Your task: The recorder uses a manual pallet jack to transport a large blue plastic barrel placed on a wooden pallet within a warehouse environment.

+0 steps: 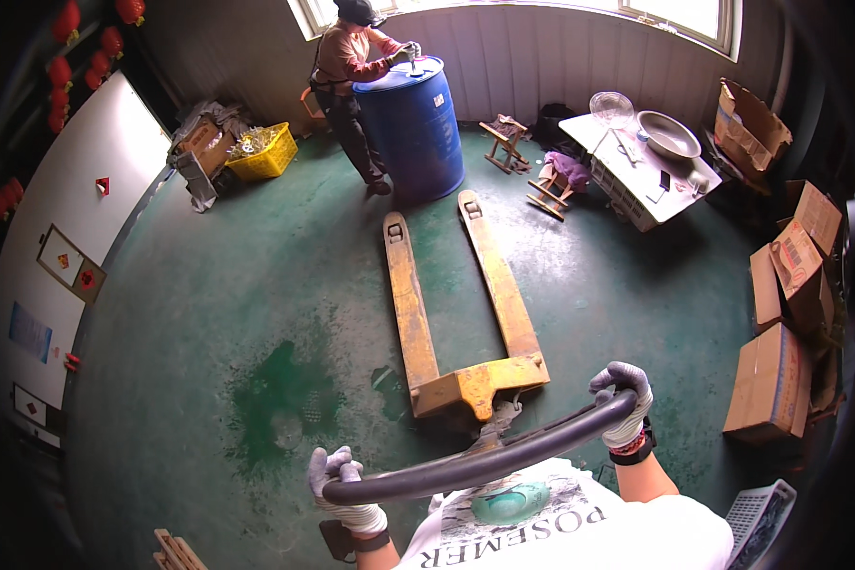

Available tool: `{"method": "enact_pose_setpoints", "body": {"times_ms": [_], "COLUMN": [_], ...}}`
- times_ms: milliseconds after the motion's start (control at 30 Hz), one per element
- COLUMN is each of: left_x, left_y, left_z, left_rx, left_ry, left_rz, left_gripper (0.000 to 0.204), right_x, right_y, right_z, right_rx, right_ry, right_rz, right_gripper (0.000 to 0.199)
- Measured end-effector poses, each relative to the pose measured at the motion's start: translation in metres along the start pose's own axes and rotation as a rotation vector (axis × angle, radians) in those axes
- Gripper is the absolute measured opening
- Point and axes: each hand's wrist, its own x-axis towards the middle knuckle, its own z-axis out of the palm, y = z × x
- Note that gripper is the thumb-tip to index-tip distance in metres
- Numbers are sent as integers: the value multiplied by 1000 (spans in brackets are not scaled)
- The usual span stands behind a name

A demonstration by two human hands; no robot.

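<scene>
A yellow pallet jack stands on the green floor in front of me, its two forks pointing away toward a blue drum. Both of my hands wear grey knit gloves. My left hand is closed around the left end of the jack's black loop handle. My right hand grips the right end of the same handle. The fork tips lie a short way from the drum. Another person stands at the drum's left side with hands on its lid.
A yellow crate and clutter sit at the back left. Two small wooden stools and a white table with a metal basin stand at the back right. Cardboard boxes line the right wall. A plastic basket is near my right.
</scene>
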Motion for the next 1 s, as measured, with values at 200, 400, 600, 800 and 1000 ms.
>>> {"method": "enact_pose_setpoints", "body": {"times_ms": [200, 400, 600, 800, 1000], "left_x": [-2, -2, -5, -6, -6], "left_y": [0, -3, -8, -8, -8], "left_z": [3, 3, 1, 4, 6], "left_rx": [-18, -42, -31, -42, -65], "left_ry": [7, 0, 10, 4, -10], "left_rz": [-50, -25, -43, -51, -55], "left_gripper": [48, 49, 50, 50, 51], "right_x": [-2, -3, -4, -6, -6], "right_y": [5, 7, 9, 10, 13], "right_z": [-3, -1, -2, -3, -3], "right_rx": [16, 4, 0, 5, 40], "right_ry": [15, 7, 25, 28, 43], "right_rz": [12, -10, 43, 63, 68], "right_gripper": [38, 33, 34, 33, 33]}}
